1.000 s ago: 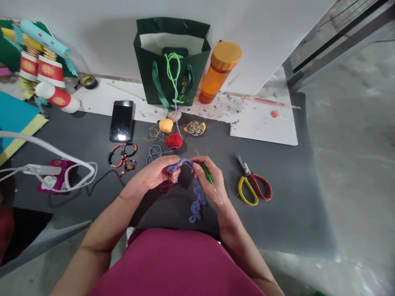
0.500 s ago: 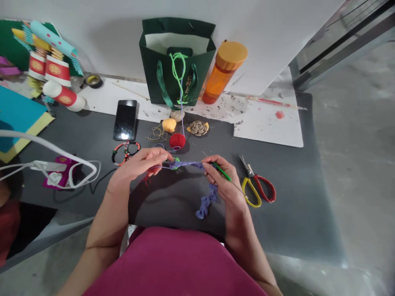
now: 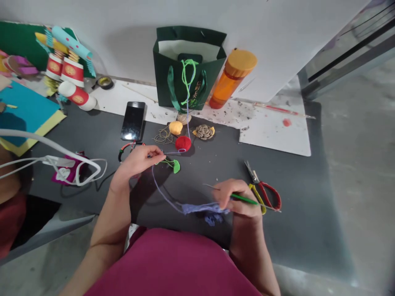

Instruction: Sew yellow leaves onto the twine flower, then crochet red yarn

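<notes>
The right grip [image 3: 237,201] pinches a stiff green crochet hook [image 3: 243,199] and the soft, light lilac crochet strip [image 3: 200,209] trailing to its left, best held close to the hook, while the left grip [image 3: 138,163] curls on limp lilac yarn [image 3: 157,183].

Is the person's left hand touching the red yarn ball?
Apart: the head view shows the left hand short of the red yarn ball, with a plain gap between them.

The person wears a plain magenta top [image 3: 173,263].
</notes>
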Demonstrator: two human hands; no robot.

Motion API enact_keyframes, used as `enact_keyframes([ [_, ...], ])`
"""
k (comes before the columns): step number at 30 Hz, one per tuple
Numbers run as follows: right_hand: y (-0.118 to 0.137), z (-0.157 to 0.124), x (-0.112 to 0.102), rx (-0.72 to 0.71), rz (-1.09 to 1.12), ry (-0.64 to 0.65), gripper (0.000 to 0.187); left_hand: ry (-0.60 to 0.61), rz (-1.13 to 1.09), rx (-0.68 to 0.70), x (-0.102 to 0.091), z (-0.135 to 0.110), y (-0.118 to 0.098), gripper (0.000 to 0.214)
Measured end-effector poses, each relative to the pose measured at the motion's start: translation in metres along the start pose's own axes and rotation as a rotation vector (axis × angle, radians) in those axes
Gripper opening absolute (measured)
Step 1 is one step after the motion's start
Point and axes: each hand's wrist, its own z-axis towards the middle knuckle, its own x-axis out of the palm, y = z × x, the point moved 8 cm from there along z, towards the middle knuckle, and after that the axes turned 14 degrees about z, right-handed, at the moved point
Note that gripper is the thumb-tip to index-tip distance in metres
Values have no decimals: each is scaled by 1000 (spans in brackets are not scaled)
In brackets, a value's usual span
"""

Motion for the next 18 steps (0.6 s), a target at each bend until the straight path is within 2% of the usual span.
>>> enact_keyframes([
  [2,-7,4,6,119,-200,63,24,-206,54,-11,-5,6,0,16],
  [4,-12,10,4,168,-379,14,23,-369,60,-12,-3,11,-3,16],
  [5,-13,13,2,161,-456,-31,23,-401,56,-7,2,15,-6,20],
  [9,-14,20,-6,49,-665,-212,28,-410,183,55,25,33,-25,42],
  [12,-17,20,-9,-25,-716,-272,29,-371,262,84,35,43,-33,43],
  [15,-20,18,-17,-67,-687,-413,31,-334,214,137,38,45,-37,41],
  [18,-24,13,-24,-101,-559,-581,32,-430,215,193,29,33,-45,41],
])
